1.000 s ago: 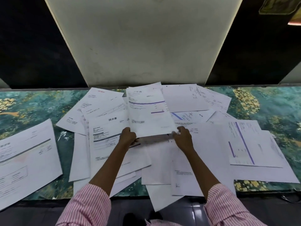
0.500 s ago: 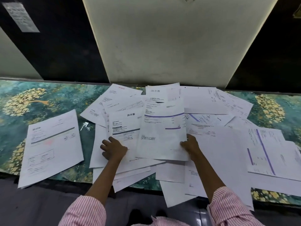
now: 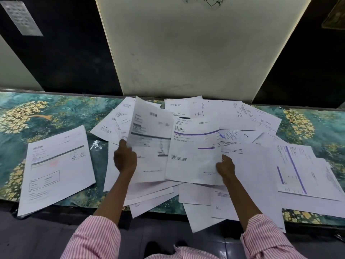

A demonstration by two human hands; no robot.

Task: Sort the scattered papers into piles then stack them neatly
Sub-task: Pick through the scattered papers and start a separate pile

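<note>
white printed papers [image 3: 252,165] lie scattered in an overlapping heap across the middle and right of a table covered in green and gold floral cloth [image 3: 46,113] as a person sorts them. the left hand [image 3: 124,157] grips a blurred white sheet with a grey band [image 3: 149,139] by its left edge, tilted up off the heap. the right hand [image 3: 225,168] pinches the lower right edge of a white sheet with a purple band [image 3: 194,150]. several loose white sheets [image 3: 201,219] overhang the near table edge and could slide to the floor if the heap is dragged. a single grey-banded form [image 3: 57,165] lies apart at left, a probable pile site, with a crumpled scrap of clear plastic [image 3: 96,144] between it and the heap.
</note>
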